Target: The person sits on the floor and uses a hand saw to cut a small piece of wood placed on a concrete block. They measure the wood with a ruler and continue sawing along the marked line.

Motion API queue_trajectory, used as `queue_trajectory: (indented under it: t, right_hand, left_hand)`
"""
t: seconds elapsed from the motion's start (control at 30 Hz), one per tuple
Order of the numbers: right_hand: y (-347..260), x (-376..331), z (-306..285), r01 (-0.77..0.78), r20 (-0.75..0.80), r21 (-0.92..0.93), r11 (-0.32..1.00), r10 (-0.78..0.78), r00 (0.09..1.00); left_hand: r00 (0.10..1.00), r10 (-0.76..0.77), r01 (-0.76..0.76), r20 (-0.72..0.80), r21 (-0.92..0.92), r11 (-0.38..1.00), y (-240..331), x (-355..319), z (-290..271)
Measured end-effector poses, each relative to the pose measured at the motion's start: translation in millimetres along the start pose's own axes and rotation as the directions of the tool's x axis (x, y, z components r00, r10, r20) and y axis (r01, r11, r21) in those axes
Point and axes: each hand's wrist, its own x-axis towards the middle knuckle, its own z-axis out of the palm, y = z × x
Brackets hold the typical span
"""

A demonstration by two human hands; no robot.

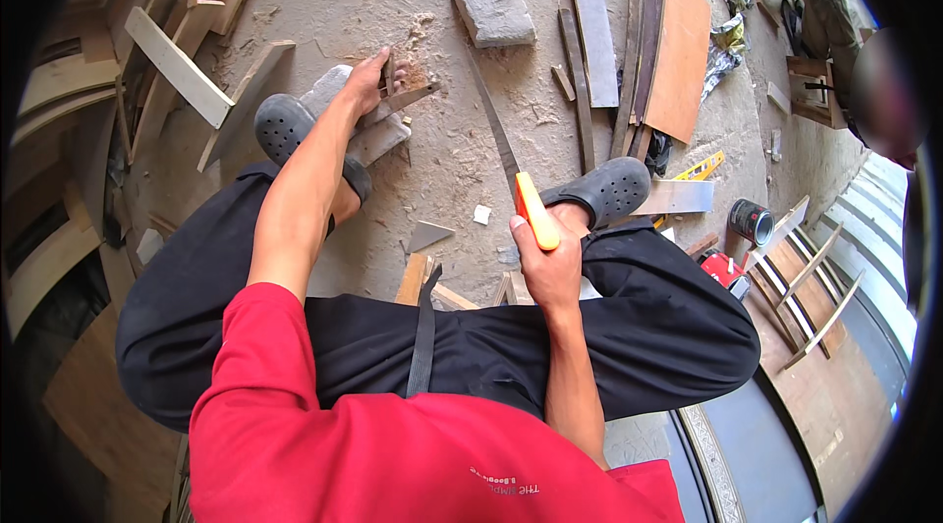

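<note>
My right hand [552, 270] is closed round the yellow-orange handle of a handsaw [533, 207]. Its long narrow blade points away from me, above the dusty ground and toward a rough stone block [494, 0]. Farther off on the left, my left hand [367, 83] is closed on a small brown piece of wood [390, 74]. A dark wooden strip [405, 101] with a pointed end sticks out just under that hand. Below the strip is a pale block [379, 140], beside my left grey clog [283, 127]. The saw blade is apart from the wood.
Planks and an orange-brown board [678, 56] lie at the far right. Wooden frames [177, 66] crowd the left. Near my right knee are a dark tin can [751, 221], a red object [724, 270] and a yellow level [700, 167]. Another person [830, 27] is at the right edge.
</note>
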Motion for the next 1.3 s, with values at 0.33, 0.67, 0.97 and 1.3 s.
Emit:
queue_trajectory:
  t: [0.33, 0.67, 0.97, 1.3]
  right_hand:
    - [4, -2, 3, 0.045, -0.056, -0.019, 0.999, -0.046, 0.997]
    - [-2, -9, 5, 0.030, -0.002, -0.066, 0.997, -0.030, 1.000]
    - [1, -15, 15, 0.135, -0.027, -0.097, 0.986, -0.138, 0.990]
    - [19, -17, 35, 0.208, -0.019, -0.153, 0.966, -0.213, 0.977]
  left_hand:
    - [0.974, 0.064, -0.038, -0.216, 0.122, 0.992, 58, -19, 16]
    - [0.912, 0.324, -0.318, -0.250, 0.066, 0.946, 62, -20, 30]
    - [0.900, 0.435, -0.103, 0.005, 0.974, 0.201, -10, -73, 30]
    - [0.683, 0.621, -0.412, 0.386, 0.905, -0.109, -57, -96, 21]
